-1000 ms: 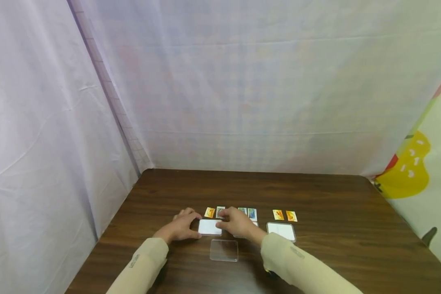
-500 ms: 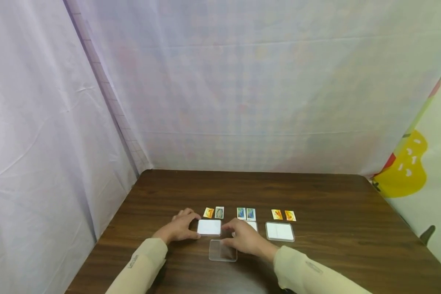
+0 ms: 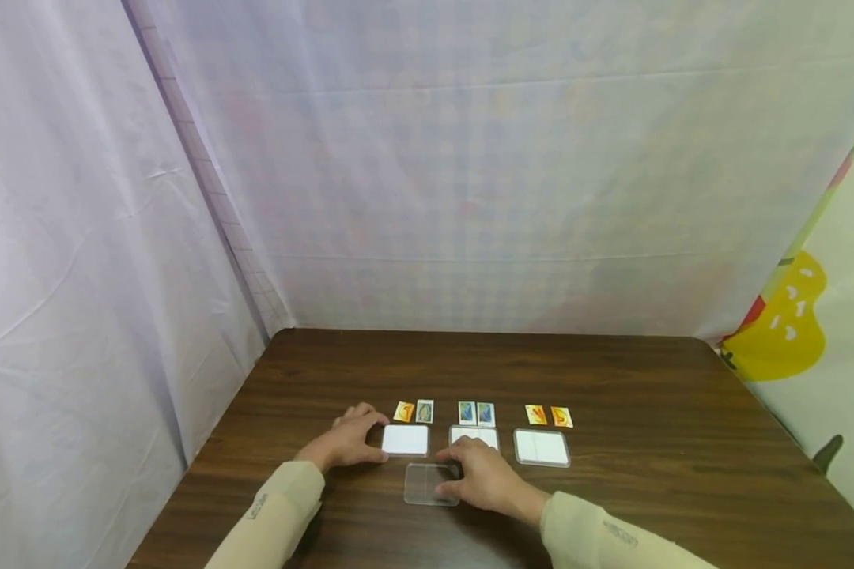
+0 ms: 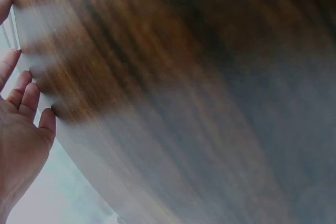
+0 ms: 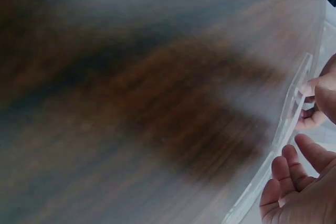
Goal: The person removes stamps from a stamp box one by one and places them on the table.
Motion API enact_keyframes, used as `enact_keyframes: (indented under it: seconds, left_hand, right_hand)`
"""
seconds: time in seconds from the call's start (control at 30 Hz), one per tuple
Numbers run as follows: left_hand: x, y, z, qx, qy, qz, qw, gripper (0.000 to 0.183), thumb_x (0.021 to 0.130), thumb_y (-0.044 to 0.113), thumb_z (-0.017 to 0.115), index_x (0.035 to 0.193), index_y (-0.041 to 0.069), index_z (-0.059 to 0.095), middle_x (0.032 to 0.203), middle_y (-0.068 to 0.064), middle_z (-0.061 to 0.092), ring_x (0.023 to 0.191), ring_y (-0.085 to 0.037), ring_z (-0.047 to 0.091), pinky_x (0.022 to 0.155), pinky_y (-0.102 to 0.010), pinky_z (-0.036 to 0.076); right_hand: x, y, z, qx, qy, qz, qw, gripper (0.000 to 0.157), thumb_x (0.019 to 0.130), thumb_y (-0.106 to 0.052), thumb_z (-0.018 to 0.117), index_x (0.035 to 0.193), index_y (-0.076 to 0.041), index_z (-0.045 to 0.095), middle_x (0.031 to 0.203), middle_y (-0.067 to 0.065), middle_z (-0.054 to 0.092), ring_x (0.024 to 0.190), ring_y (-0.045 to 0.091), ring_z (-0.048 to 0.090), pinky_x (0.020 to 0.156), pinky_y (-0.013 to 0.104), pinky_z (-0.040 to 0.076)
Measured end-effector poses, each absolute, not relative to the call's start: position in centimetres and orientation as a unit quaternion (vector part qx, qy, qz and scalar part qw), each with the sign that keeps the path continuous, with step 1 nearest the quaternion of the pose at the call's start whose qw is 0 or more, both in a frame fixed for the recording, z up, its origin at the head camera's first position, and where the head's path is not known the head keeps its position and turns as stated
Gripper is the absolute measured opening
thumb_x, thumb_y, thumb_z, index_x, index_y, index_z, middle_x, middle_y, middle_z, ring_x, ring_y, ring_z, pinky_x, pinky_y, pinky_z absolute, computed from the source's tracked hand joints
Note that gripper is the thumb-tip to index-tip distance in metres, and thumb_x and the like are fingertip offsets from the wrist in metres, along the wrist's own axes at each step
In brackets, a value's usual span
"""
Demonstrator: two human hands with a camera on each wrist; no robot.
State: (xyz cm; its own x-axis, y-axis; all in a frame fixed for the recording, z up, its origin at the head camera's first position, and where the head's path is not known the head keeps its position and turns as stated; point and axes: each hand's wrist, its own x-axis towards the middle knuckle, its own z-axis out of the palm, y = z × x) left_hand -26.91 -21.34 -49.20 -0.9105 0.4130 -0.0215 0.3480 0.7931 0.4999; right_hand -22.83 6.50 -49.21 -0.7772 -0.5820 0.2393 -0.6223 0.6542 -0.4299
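Observation:
My left hand [image 3: 347,439] spans the left edge of a clear flat case with a white insert [image 3: 405,440], thumb and forefinger at its near and far corners; the other fingers stretch out over the wood. My right hand [image 3: 485,477] hovers with thumb and fingers apart at the right edge of a clear plastic lid [image 3: 420,484], overlapping it in the head view. In the right wrist view its fingers [image 5: 281,171] are loosely bent beside the lid's edge [image 5: 252,192], and the left hand [image 5: 321,98] shows beyond at the case [image 5: 291,106].
Two more white-lined cases lie in the row, one middle case [image 3: 474,435] partly behind the right hand and a right case [image 3: 542,448]. Behind them are small stamp-like picture cards in pairs: orange and green [image 3: 425,411], blue [image 3: 477,414], orange [image 3: 537,415]. Curtains [image 3: 498,197] hang past the wooden table [image 3: 612,371].
My right hand has left the left case's right edge and moved down and right to the clear lid, uncovering the blue cards and middle case. The left hand has stayed put.

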Motion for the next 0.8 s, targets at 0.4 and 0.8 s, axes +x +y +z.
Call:
enact_keyframes:
  seconds: [0.4, 0.8]
  left_hand:
    - [-26.94, -21.45, -49.24, 0.209, 0.944, 0.250, 0.058, 0.054, 0.079, 0.027, 0.081, 0.123, 0.005, 0.060, 0.123, -0.013, 0.049, 0.119, -0.037, 0.043, 0.099, -0.060, 0.032]
    - [-27.05, -21.44, -49.44, 0.202, 0.944, 0.252, 0.062, 0.054, 0.078, 0.029, 0.081, 0.123, 0.007, 0.060, 0.124, -0.011, 0.049, 0.120, -0.034, 0.043, 0.100, -0.059, 0.032]
  right_hand:
    - [-22.32, 6.18, -49.81, 0.328, -0.921, 0.207, 0.036, 0.056, 0.069, -0.043, 0.086, 0.112, -0.009, 0.072, 0.103, 0.001, 0.064, 0.094, 0.021, 0.058, 0.080, 0.043, 0.047]
    - [-21.87, 5.93, -49.88, 0.335, -0.924, 0.177, 0.045, 0.067, 0.066, -0.043, 0.087, 0.118, -0.004, 0.069, 0.106, 0.005, 0.062, 0.096, 0.024, 0.057, 0.081, 0.042, 0.048]
